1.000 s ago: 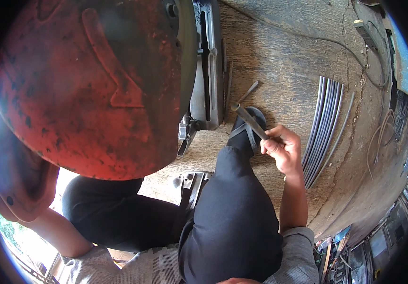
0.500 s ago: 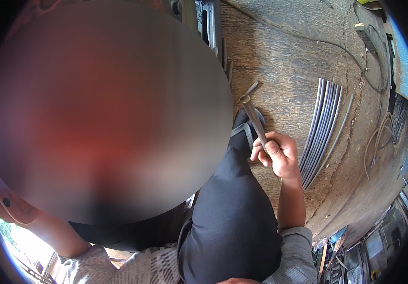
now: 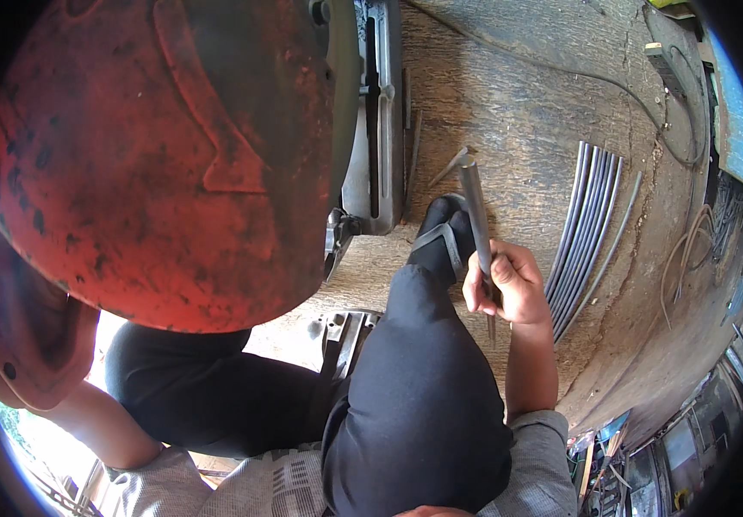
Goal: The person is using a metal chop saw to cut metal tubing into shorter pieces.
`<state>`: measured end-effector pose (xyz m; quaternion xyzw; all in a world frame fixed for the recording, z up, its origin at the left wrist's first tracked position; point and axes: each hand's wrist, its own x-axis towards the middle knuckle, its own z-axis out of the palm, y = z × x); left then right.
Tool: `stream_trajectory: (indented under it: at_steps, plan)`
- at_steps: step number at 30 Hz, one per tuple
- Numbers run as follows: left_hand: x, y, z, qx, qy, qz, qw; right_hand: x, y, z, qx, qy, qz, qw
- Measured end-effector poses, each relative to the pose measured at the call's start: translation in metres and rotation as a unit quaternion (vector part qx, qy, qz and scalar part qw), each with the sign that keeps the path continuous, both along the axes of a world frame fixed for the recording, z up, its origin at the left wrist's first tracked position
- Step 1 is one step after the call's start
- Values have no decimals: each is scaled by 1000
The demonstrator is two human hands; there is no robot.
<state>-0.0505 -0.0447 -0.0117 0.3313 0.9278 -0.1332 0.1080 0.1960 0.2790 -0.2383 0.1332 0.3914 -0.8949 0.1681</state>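
Note:
My right hand (image 3: 509, 284) is closed around a thin grey metal bar (image 3: 475, 202). The bar stands nearly upright in the picture, beside my foot in a black sandal (image 3: 442, 237). A large red welding mask (image 3: 164, 155) fills the upper left and hides my left hand. Only my left forearm (image 3: 96, 426) shows, running under the mask's lower edge. My dark trouser leg (image 3: 414, 405) lies between the two arms.
A grey metal machine (image 3: 377, 129) sits on the worn wooden board floor (image 3: 526, 112), just left of my foot. A short metal offcut (image 3: 447, 166) lies near the bar's tip. A bundle of long grey rods (image 3: 587, 233) lies to the right, and a cable (image 3: 561, 69) runs behind.
The bar in my right hand has swung from leaning left to nearly upright. The red mask shifted and blurred in between, then settled again.

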Motion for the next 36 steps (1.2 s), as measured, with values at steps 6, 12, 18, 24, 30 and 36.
stream_trajectory:
  at_steps: [6, 12, 18, 24, 30, 36]
  plan:
    - [1, -3, 1, 0, 2, 3, 1000, -3, 3, 2, -67, -20, 31, 997]
    - [3, -1, 0, -2, 2, 8, 1000, -9, -1, -2, 4, 19, 16, 1000]
    - [4, 8, 0, -6, 3, 9, 1000, -19, -8, -11, 175, -4, 4, 985]
    - [7, 11, 0, -7, 3, 13, 1000, -31, 1, -22, 134, -7, 51, 990]
    - [9, 18, -1, -10, 6, 20, 1000, -26, -3, -31, -144, -30, 94, 985]
    - [10, 7, 0, -6, 7, 23, 1000, -11, -11, -28, -265, -44, 95, 959]
